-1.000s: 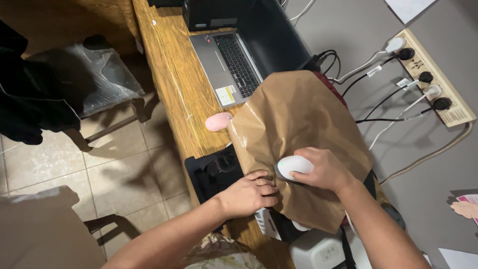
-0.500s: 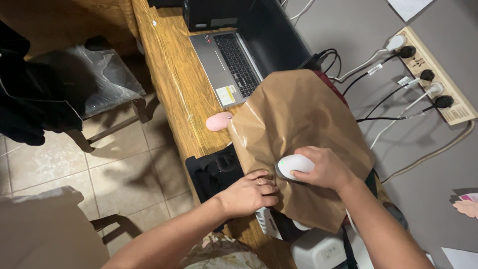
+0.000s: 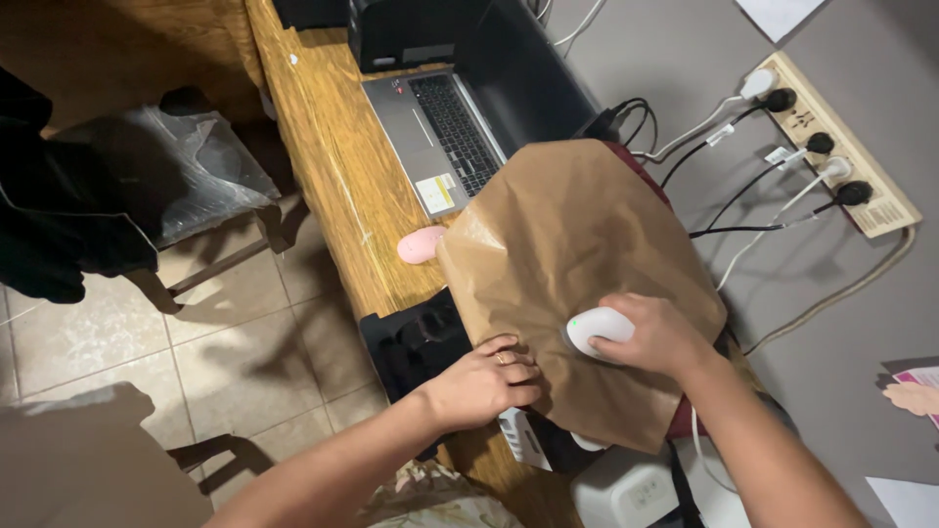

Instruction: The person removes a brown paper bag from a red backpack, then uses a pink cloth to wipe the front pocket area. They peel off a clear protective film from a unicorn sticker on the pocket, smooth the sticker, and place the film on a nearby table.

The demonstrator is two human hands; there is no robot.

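Cupping the smooth, light white oval mouse (image 3: 599, 330) on crinkly brown paper (image 3: 577, 264), the right hand (image 3: 653, 335) clamps its sides; the left hand (image 3: 481, 384) presses flat beside it.

Both arms are bare from the hands up to where they leave the view at the bottom, with no sleeves, watch or bracelet showing. The left hand (image 3: 481, 383) wears a thin ring on one finger. The right hand (image 3: 657, 337) shows no ring. A patch of pale, flower-patterned cloth (image 3: 430, 499) from the person's clothing shows beneath the left forearm.
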